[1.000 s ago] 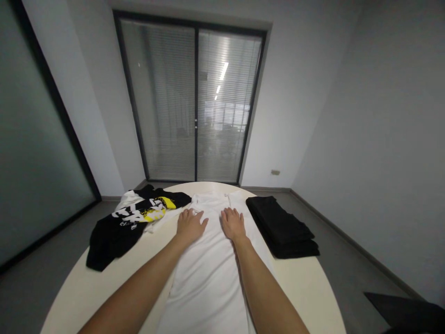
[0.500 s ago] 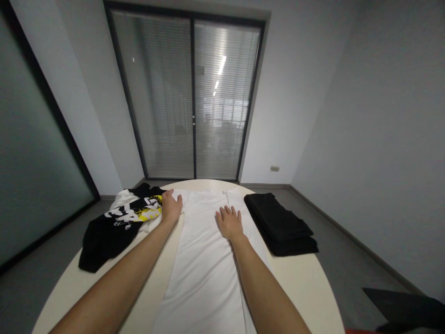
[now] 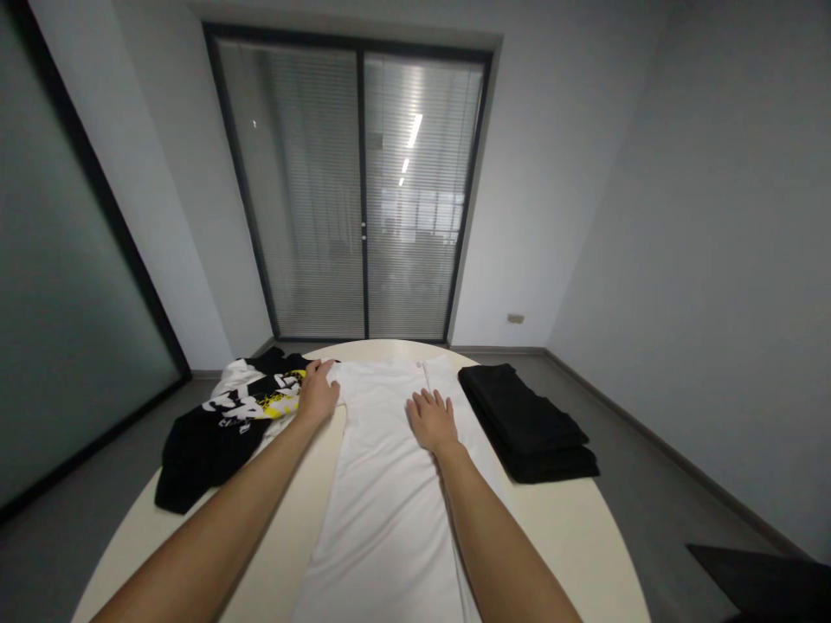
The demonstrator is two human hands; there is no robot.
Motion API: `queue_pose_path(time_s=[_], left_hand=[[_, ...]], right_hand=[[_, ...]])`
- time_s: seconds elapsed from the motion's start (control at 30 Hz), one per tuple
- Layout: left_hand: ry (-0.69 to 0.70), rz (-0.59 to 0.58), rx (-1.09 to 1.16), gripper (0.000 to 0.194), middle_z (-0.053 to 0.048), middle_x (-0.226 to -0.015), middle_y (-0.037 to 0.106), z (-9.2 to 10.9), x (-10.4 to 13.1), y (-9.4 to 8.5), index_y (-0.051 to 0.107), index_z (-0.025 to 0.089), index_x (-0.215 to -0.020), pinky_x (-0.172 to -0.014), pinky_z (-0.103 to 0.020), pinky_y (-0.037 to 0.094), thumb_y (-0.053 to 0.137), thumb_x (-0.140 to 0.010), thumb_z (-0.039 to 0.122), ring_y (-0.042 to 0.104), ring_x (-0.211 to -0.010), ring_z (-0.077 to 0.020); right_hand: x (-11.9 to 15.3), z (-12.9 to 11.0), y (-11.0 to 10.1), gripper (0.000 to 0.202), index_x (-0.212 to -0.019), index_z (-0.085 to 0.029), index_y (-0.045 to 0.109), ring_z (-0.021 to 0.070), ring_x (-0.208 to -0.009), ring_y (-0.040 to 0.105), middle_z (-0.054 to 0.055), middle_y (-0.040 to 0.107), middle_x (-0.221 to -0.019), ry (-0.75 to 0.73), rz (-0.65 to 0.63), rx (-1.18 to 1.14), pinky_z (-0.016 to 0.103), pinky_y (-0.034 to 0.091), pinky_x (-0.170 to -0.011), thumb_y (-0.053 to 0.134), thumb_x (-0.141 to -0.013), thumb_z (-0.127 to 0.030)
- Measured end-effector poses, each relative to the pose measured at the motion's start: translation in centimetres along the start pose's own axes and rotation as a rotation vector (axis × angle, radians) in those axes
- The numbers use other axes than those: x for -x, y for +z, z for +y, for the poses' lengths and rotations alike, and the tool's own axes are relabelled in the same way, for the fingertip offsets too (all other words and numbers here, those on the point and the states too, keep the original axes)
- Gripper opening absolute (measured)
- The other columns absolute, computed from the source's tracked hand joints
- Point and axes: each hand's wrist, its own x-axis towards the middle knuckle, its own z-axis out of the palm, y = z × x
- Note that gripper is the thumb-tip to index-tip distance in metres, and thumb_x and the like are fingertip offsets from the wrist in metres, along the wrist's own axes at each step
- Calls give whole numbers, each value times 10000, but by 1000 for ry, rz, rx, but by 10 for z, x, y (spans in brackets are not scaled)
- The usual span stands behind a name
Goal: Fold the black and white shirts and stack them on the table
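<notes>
A white T-shirt lies lengthwise down the middle of the round table, folded inward along its right side, with soft creases across it. My left hand is at its far left edge, fingers and thumb curled around the white cloth there. Flat on the upper right part of the shirt rests my right hand, its fingers spread and holding nothing. Beside my left hand is a crumpled pile of black and white clothes with yellow and white print.
A stack of folded black clothes sits on the right of the cream round table. Beyond the table stands a glass partition with blinds. A dark flat object is at the lower right, off the table.
My left hand's fingers have curled slightly inward over the shirt's edge. My right hand stays flat on the cloth. The view has shifted a little.
</notes>
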Motion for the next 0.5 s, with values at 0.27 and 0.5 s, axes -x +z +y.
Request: queue_pose_path(time_s=[0.27, 0.5], left_hand=[[-223, 128, 41, 434, -122, -1140, 584, -3, -12, 10, 623, 141, -1180, -1099, -412, 397, 614, -747, 116, 448, -1294, -289], [-287, 128, 134, 436, -102, -1052, 660, -6, -33, 5, 632, 127, -1199, -1015, -419, 463, 688, -767, 154, 597, -1110, -282]], right_hand=[[1, -2, -2, 577, -1438, -231, 490, 304, -1481, 225, 87, 403, -1562, 12, -20, 13, 522, 100, -1180, 186, -1037, -516], [0, -2, -3, 575, -1445, -232, 480, 299, -1486, 216, 89, 394, -1568, 13, -31, 26, 523, 95, -1181, 186, -1039, -513]])
